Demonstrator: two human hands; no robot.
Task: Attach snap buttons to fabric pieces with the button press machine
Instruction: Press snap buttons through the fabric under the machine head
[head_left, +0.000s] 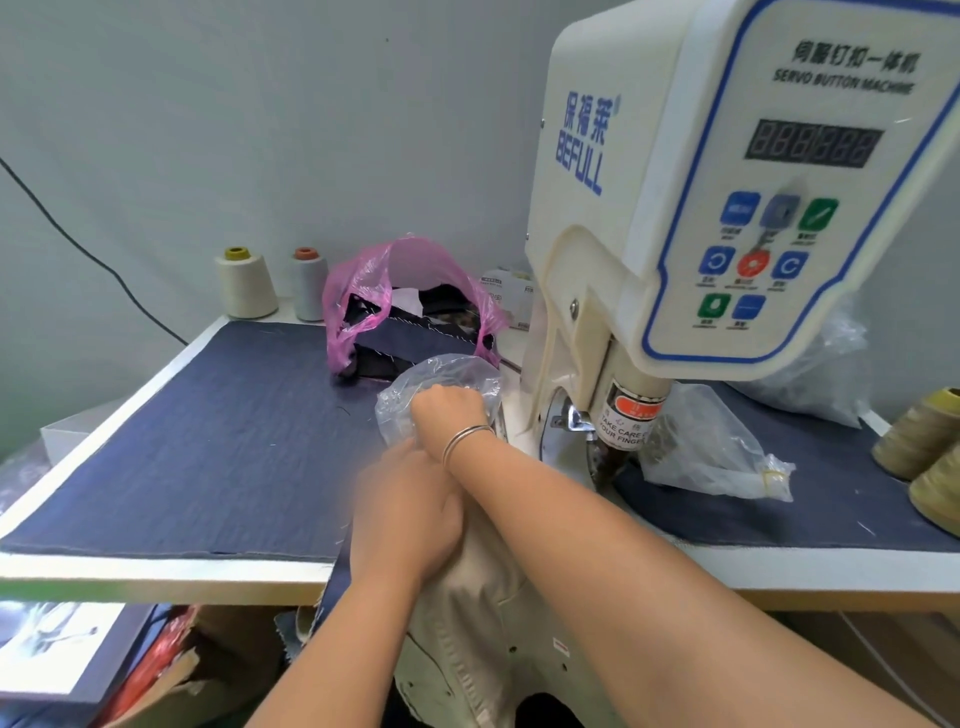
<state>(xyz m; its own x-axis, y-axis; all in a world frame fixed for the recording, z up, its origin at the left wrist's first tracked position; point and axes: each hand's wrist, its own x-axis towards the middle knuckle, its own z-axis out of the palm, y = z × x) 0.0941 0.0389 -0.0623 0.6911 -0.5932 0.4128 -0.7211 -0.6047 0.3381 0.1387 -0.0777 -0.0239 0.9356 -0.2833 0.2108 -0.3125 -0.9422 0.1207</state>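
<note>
My right hand (448, 410), a bangle (466, 439) on the wrist, reaches into the mouth of a clear bag (441, 382) at frame centre; its fingers curl down inside the plastic, and I cannot tell whether they hold anything. My left hand (410, 512) is blurred, just below and left of the right; it lies against the bag's lower edge and on the beige fabric (483, 623), which hangs off the front edge of the tabletop (171, 571) toward the bottom of the frame. Whether its fingers pinch the plastic I cannot tell.

The tabletop is white-edged and covered with a dark blue cloth (208, 441). The press (727, 208) stands on it at the right, cream with a blue-lined control panel and a dark display, its ram pointing down right of my right wrist.

I count three clear bags: the one I reach into, a second (711, 452) lying right of the ram, and a third (826, 374) behind the press at the right edge. One pink bag (374, 301) of dark scraps sits behind the first. There are four thread cones: two pale ones (245, 283) (310, 283) at the back left, two olive ones (919, 436) (940, 493) at the far right.

A grey wall (260, 130) fills the upper left, with a black cable (78, 244) running down across it.
</note>
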